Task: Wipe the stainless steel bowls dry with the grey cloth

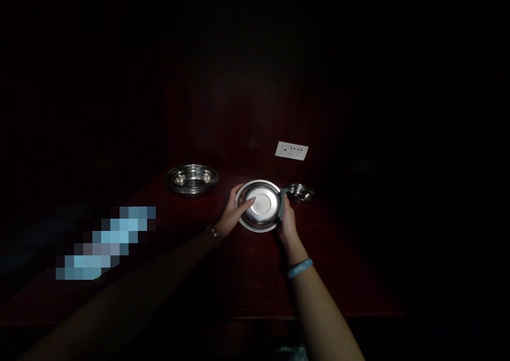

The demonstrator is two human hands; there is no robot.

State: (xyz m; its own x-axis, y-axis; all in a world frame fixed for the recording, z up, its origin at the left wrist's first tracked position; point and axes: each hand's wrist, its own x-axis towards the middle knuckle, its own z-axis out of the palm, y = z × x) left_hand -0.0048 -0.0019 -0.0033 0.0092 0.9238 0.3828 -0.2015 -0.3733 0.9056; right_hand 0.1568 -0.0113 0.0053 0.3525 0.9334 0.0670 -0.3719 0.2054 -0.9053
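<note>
A white wall socket sits above — a red table.

Dim indoor room; I cannot tell home from eatery. Evidence: flat, dark-red table before me; white, rectangular socket plate on the dark-red wall at one o'clock; round, shiny metal basin at eleven.

Blue wristband: pale lettering is running along the band, plain enough as lettering, but the characters are coming through too small and too blurred, and not one word is giving itself up.
Readable text: none, as no brand, number or sign is showing clearly enough to be called out.
</note>
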